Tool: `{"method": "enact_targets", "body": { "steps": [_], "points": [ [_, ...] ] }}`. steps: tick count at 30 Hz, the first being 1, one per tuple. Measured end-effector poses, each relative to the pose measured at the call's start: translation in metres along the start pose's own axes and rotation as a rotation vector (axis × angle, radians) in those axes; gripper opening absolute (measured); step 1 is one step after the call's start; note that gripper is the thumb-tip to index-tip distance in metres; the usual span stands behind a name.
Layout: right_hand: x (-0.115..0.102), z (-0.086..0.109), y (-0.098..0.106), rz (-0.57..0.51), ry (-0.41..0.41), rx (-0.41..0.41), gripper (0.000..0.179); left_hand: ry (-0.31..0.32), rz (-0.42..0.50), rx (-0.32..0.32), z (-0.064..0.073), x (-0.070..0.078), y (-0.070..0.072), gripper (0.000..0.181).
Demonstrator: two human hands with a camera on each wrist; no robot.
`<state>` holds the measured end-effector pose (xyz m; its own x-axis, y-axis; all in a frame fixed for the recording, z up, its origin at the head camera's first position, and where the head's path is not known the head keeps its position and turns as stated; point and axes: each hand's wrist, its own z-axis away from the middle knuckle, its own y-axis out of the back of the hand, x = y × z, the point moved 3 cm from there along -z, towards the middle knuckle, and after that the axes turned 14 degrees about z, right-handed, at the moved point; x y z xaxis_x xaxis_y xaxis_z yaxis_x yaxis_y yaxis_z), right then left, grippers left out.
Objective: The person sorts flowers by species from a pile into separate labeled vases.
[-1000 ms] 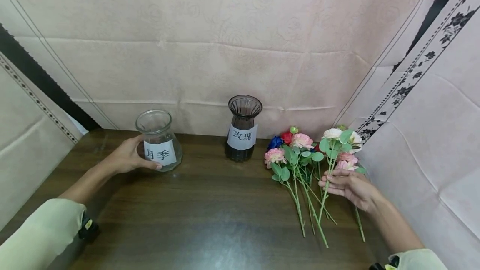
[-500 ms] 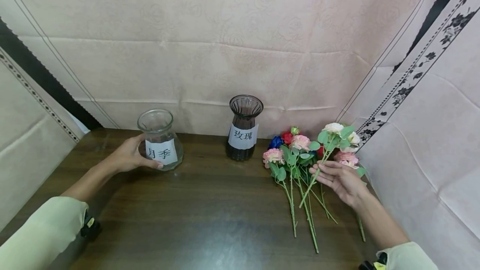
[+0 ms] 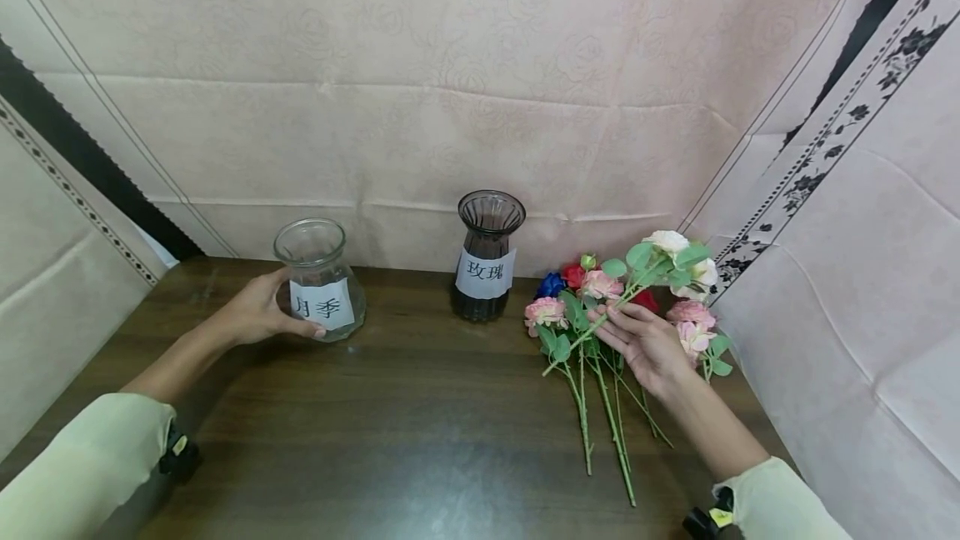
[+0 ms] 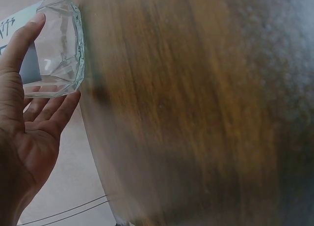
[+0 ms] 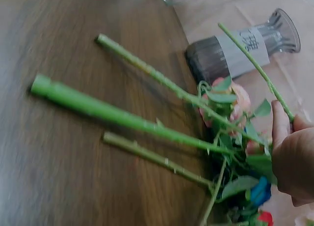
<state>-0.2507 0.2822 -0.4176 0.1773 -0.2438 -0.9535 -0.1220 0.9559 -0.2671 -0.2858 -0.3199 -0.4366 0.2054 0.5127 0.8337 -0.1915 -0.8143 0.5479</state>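
Observation:
At the left of the head view my left hand (image 3: 258, 311) grips a clear glass vase (image 3: 311, 244) with a white label, thumb across its front. The left wrist view has the thumb (image 4: 24, 39) on the label and the other fingers along the far side of the glass. My right hand (image 3: 648, 348) pinches the green stem of a white flower (image 3: 667, 242), which is raised and tilted, its stem end pointing down-left. Beneath it lie pink flowers (image 3: 545, 312), a blue flower (image 3: 551, 284) and red ones, stems toward the front.
A dark smoky glass vase (image 3: 487, 227) with a white label stands upright at the back, between the clear vase and the flowers. More pink flowers (image 3: 692, 323) lie right of my right hand. Light cloth (image 3: 405, 107) walls in the brown wooden table (image 3: 360, 440).
My right hand has moved left with the white flower, lifting it and tilting its stem further toward the left. My left hand and the clear vase have stayed in place.

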Motion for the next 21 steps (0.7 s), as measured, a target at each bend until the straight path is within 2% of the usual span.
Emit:
{"method": "enact_targets", "body": {
  "steps": [7,12,16,21],
  "points": [
    [0.0,-0.01,-0.026,-0.065,0.066,0.084,0.027,-0.006,-0.001,0.0,0.0,0.001,-0.001,0.107],
    [-0.001,-0.018,-0.043,-0.128,0.151,0.166,0.032,-0.008,-0.002,-0.001,0.0,0.001,-0.001,0.107],
    [-0.001,-0.023,-0.058,-0.158,0.197,0.198,0.027,-0.006,-0.003,0.002,0.001,0.001,0.0,0.105],
    [0.001,-0.027,-0.077,-0.142,0.244,0.227,0.018,-0.014,-0.003,0.003,0.001,0.002,0.001,0.104]
  ]
}}
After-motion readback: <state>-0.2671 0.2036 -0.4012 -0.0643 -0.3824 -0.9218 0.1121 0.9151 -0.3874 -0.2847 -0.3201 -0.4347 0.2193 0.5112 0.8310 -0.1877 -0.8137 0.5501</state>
